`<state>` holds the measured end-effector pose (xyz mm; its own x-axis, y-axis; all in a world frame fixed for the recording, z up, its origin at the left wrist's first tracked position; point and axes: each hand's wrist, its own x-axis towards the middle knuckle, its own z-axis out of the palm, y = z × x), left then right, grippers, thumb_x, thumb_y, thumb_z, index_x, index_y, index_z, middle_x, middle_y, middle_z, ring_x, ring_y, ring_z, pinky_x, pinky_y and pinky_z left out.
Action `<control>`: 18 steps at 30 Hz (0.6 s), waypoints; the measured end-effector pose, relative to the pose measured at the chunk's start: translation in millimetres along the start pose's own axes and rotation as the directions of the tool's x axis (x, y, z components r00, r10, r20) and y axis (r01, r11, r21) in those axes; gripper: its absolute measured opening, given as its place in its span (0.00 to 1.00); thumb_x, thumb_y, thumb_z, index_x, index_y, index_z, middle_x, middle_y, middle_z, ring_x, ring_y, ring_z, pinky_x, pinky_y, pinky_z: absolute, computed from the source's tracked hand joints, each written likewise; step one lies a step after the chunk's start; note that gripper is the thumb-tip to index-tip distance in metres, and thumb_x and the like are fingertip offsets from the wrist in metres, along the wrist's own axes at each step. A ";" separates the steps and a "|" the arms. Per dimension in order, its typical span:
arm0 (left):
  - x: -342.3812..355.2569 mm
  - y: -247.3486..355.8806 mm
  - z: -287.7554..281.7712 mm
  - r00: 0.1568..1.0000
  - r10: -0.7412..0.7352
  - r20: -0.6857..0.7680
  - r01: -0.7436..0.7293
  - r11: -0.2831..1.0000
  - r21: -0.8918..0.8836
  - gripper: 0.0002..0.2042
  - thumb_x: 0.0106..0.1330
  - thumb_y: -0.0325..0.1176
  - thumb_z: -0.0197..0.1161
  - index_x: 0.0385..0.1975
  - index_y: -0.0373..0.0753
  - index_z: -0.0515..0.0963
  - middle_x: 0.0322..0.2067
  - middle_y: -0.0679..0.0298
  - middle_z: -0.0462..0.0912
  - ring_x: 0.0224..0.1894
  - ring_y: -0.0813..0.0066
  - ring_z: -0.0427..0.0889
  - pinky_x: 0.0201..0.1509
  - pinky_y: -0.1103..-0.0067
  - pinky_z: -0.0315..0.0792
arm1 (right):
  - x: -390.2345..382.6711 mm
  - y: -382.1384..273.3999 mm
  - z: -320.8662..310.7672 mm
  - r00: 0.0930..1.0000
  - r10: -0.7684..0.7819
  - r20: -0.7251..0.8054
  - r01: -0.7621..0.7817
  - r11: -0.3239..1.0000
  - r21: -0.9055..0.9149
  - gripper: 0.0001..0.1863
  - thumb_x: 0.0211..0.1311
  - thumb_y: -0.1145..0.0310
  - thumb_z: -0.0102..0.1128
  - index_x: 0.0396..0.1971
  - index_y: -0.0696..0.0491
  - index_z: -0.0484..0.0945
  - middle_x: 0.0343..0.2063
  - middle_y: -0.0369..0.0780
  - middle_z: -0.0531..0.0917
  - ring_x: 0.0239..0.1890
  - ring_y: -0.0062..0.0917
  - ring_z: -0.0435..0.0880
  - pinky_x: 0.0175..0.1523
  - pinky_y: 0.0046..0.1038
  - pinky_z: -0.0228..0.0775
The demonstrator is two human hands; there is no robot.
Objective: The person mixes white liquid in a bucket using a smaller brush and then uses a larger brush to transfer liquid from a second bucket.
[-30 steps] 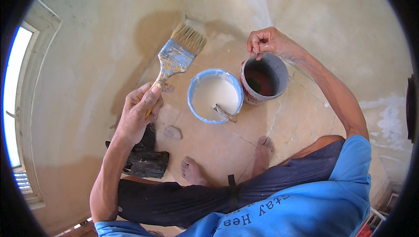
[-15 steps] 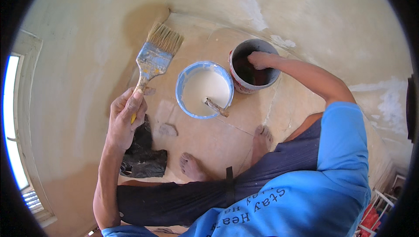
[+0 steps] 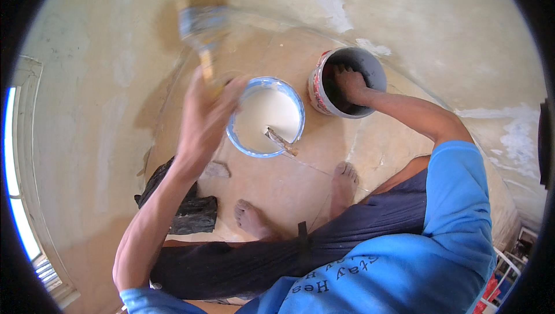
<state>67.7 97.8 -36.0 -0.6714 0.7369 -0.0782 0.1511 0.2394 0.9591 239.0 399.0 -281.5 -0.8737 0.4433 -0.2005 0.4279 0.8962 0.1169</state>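
Observation:
My left hand (image 3: pixel 205 112), blurred by motion, is closed around the handle of a wide paintbrush (image 3: pixel 205 25) with a blue, paint-stained ferrule. The brush points away from me, and its bristles are smeared. Inside a grey-walled bucket (image 3: pixel 319 86), my right hand (image 3: pixel 351 84) reaches down with its fingers partly showing, slightly apart; the fingertips are dim, and nothing shows in them. Left of that bucket stands a blue-rimmed pail (image 3: pixel 234 132) of creamy white paint (image 3: pixel 263 109). A paint-crusted stick (image 3: pixel 281 142) leans out over its near rim.
Crumpled black plastic (image 3: pixel 193 216) and a flat grey piece (image 3: pixel 217 169) lie on the floor at the left. My bare feet (image 3: pixel 252 218) stand near the pail. Patchy walls (image 3: pixel 416 19) meet in a corner beyond; a window (image 3: pixel 14 164) is at far left.
My left hand has swung the brush up and away, toward the far wall. The grey-walled bucket has shifted right and tilted with my right hand in it.

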 end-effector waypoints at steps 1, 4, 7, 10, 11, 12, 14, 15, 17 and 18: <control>15.8 -6.9 20.6 1.000 -0.022 0.000 0.022 0.996 0.085 0.15 0.67 0.38 0.64 0.46 0.36 0.71 0.29 0.68 0.75 0.30 0.83 0.73 0.31 0.82 0.68 | -1.5 -0.4 -1.5 1.000 0.018 0.024 -0.018 1.000 -0.002 0.20 0.60 0.72 0.52 0.53 0.59 0.70 0.50 0.50 0.78 0.47 0.42 0.83 0.43 0.39 0.80; 58.3 -26.0 95.7 0.999 0.036 -0.022 -0.028 0.955 0.295 0.20 0.62 0.40 0.69 0.44 0.32 0.71 0.33 0.60 0.80 0.35 0.72 0.78 0.40 0.74 0.74 | -6.8 -1.7 2.0 1.000 -0.019 -0.024 0.021 0.998 0.062 0.21 0.62 0.72 0.49 0.55 0.58 0.70 0.54 0.51 0.76 0.53 0.43 0.79 0.51 0.41 0.77; 65.1 -54.8 146.9 0.997 0.063 -0.038 -0.053 0.972 0.227 0.20 0.59 0.37 0.70 0.42 0.30 0.70 0.36 0.49 0.80 0.39 0.58 0.80 0.44 0.67 0.73 | -22.9 -17.3 -7.7 0.986 -0.093 -0.137 0.105 0.991 0.078 0.21 0.65 0.72 0.46 0.57 0.57 0.70 0.55 0.51 0.76 0.56 0.44 0.77 0.58 0.43 0.71; 55.2 -59.2 173.8 1.000 -0.023 0.000 0.023 0.995 0.101 0.18 0.59 0.32 0.67 0.41 0.29 0.69 0.39 0.40 0.78 0.44 0.43 0.79 0.48 0.60 0.71 | -32.1 -9.9 -4.6 0.973 -0.114 -0.199 0.134 0.987 0.086 0.21 0.66 0.72 0.43 0.58 0.57 0.70 0.56 0.51 0.75 0.57 0.44 0.76 0.62 0.43 0.68; 52.7 -59.7 179.6 1.000 -0.024 -0.008 0.024 0.998 0.055 0.17 0.58 0.31 0.67 0.41 0.29 0.69 0.39 0.40 0.78 0.44 0.42 0.78 0.49 0.60 0.70 | -33.6 -6.0 -1.4 0.969 -0.123 -0.213 0.146 0.985 0.095 0.21 0.66 0.71 0.43 0.58 0.56 0.70 0.57 0.51 0.74 0.58 0.43 0.75 0.63 0.43 0.67; 49.5 -60.3 184.6 0.999 -0.026 -0.019 0.026 1.000 0.010 0.17 0.58 0.31 0.67 0.41 0.29 0.69 0.40 0.41 0.78 0.45 0.42 0.78 0.49 0.59 0.70 | -37.1 -2.5 1.9 0.990 -0.105 -0.097 0.122 0.975 0.185 0.21 0.66 0.70 0.44 0.58 0.56 0.70 0.57 0.51 0.74 0.58 0.43 0.75 0.64 0.43 0.66; 41.1 -60.5 193.2 0.996 0.083 -0.035 -0.083 0.996 0.020 0.16 0.57 0.28 0.66 0.41 0.29 0.70 0.39 0.42 0.77 0.46 0.41 0.76 0.50 0.59 0.69 | -39.5 7.7 10.7 0.990 -0.137 -0.021 0.136 0.933 0.332 0.22 0.66 0.66 0.47 0.59 0.54 0.70 0.57 0.50 0.75 0.59 0.42 0.74 0.65 0.41 0.64; 33.9 -57.2 199.0 0.992 0.124 -0.029 -0.123 0.992 0.017 0.16 0.58 0.28 0.66 0.41 0.29 0.70 0.39 0.42 0.77 0.46 0.41 0.75 0.50 0.58 0.68 | -40.3 16.9 20.5 0.984 -0.166 -0.056 0.175 0.902 0.395 0.23 0.65 0.64 0.49 0.59 0.53 0.71 0.58 0.50 0.75 0.60 0.41 0.74 0.66 0.40 0.63; 21.4 -55.0 210.2 0.984 0.175 -0.038 -0.174 0.984 0.025 0.15 0.58 0.28 0.65 0.41 0.29 0.70 0.38 0.43 0.76 0.46 0.42 0.73 0.51 0.58 0.67 | -40.2 35.1 34.2 0.969 -0.224 -0.100 0.242 0.807 0.538 0.23 0.64 0.62 0.51 0.59 0.52 0.71 0.57 0.49 0.75 0.60 0.40 0.73 0.66 0.39 0.62; 16.0 -55.4 214.4 0.981 0.187 -0.054 -0.184 0.982 0.042 0.15 0.58 0.27 0.65 0.41 0.29 0.70 0.38 0.43 0.75 0.46 0.42 0.72 0.51 0.58 0.66 | -38.8 40.3 37.2 0.960 -0.256 -0.112 0.270 0.745 0.610 0.23 0.64 0.62 0.51 0.58 0.52 0.71 0.57 0.48 0.75 0.59 0.40 0.73 0.66 0.39 0.62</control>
<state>204.2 231.8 -148.7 -0.6696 0.7334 0.1169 0.3027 0.1257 0.9448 298.7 418.5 -305.2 -0.9744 0.1942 -0.1133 0.2241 0.7974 -0.5602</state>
